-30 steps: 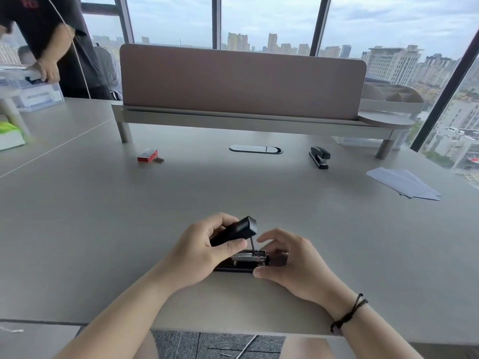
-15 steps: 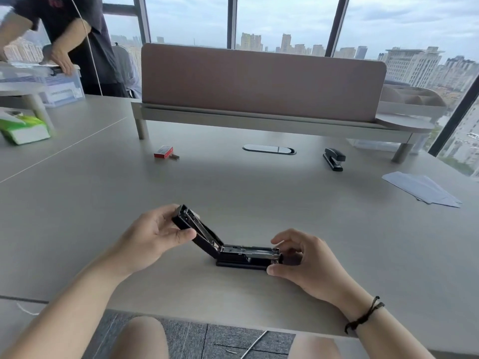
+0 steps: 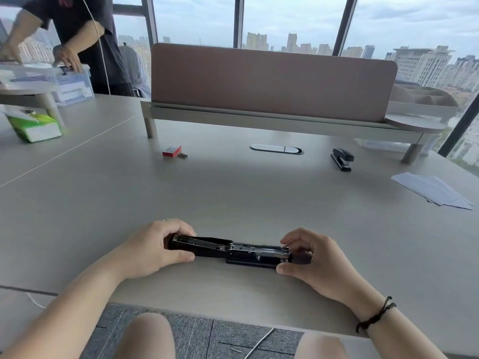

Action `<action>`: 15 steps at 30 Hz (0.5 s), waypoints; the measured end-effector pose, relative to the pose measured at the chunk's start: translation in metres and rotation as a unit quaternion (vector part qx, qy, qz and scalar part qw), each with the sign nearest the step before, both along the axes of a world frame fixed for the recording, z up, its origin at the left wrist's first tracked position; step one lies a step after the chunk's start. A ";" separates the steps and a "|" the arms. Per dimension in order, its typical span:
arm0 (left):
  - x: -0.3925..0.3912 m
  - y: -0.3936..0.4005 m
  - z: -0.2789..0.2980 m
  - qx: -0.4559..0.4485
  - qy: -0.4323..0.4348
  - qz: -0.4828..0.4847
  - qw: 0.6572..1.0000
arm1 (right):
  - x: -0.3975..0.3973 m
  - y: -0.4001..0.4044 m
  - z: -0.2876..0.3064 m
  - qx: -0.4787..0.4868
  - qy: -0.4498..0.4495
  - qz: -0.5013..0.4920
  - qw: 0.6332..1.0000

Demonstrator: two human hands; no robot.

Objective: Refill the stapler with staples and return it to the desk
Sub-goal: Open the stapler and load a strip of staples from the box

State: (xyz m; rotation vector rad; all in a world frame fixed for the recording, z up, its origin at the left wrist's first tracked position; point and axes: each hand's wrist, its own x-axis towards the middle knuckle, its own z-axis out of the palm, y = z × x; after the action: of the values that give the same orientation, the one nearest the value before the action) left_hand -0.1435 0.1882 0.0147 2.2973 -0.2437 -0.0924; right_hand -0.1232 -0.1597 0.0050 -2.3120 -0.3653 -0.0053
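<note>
While folded flat on desk (image 3: 233, 198), stapler (image 3: 230, 251) lies between hands, each grasping one end.

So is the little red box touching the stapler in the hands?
Apart. The head view shows the red box far up the desk, bare desktop before the open stapler.

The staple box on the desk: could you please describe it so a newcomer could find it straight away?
Start at the long brown divider panel across the far side of the desk. Just in front of its left leg lies the small staple box, lying flat. It is the only red thing on the desk, and a short strip of staples lies at its right.
</note>
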 end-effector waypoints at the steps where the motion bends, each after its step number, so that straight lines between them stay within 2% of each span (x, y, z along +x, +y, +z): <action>1: 0.000 0.000 0.000 0.001 0.000 0.001 1.000 | 0.000 0.000 0.000 0.000 -0.001 0.001 1.000; 10: 0.005 0.003 0.000 0.021 0.026 0.004 0.999 | 0.001 0.001 0.003 0.006 0.017 0.024 1.000; 13: 0.011 0.007 0.008 -0.035 0.063 -0.029 0.997 | 0.002 -0.001 0.007 0.010 0.028 0.051 0.998; 15: 0.019 0.010 0.015 -0.096 0.056 -0.025 0.993 | 0.006 0.000 0.011 0.062 0.047 0.059 0.995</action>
State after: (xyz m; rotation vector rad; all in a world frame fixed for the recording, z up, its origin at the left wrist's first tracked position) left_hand -0.1247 0.1983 0.0292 2.0871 -0.2403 -0.2138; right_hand -0.1169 -0.1598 0.0157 -2.1577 -0.4398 0.1344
